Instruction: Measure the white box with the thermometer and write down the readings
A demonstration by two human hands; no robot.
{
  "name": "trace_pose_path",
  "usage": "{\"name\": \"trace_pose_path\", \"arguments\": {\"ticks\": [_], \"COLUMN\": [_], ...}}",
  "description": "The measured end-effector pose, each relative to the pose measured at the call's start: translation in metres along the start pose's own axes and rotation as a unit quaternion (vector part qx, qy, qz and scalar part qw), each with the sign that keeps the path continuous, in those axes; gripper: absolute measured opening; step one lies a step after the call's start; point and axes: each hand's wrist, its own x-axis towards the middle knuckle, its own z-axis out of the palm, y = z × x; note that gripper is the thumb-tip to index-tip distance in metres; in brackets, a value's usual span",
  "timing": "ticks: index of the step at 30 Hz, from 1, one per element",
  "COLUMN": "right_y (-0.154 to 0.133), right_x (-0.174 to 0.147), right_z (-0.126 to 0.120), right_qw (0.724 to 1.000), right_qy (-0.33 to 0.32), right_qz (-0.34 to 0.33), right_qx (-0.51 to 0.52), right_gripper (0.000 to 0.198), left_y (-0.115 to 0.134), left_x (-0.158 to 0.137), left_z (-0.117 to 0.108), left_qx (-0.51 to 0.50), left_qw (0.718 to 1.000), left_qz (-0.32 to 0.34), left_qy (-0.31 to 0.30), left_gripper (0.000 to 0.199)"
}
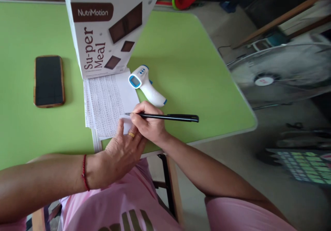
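Note:
My right hand [150, 123] is closed around a black pen [170, 117], whose tip meets the top sheet of a small stack of paper [107, 103]. Rows of dense handwriting cover the left and middle of that sheet; a blank strip runs along its right side. My left hand [126, 146] lies flat over the near edge of the paper, fingers stretched out, a gold ring on one of them. Its fingertips are partly hidden beneath my right hand. Just beyond the pen lies a white and blue infrared thermometer [147, 86], close to the paper's right edge.
A white NutriMotion box [95, 37] stands at the paper's far end. The phone [49, 80] lies left on the green table [186, 68]. Past the table's right edge are a fan [263, 80] and a patterned mat [305, 165] on the floor.

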Motion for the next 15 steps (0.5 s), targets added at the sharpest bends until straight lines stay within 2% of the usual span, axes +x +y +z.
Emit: {"name": "trace_pose_path", "arguments": {"ticks": [5, 15], "right_y": [0.0001, 0.0002], "right_x": [-0.0002, 0.0003], "right_z": [0.0003, 0.0007], "right_qw": [1.0, 1.0], "right_qy": [-0.003, -0.004], "right_qz": [0.004, -0.002], "right_qx": [0.0, -0.009], "right_gripper": [0.018, 0.018], "left_y": [0.0003, 0.0008], "left_x": [-0.0001, 0.0004], "left_z": [0.0004, 0.0049], "left_qx": [0.004, -0.001], "left_qw": [1.0, 1.0], "left_qz": [-0.004, -0.008], "left_qy": [0.011, 0.016], "left_gripper": [0.055, 0.056]}}
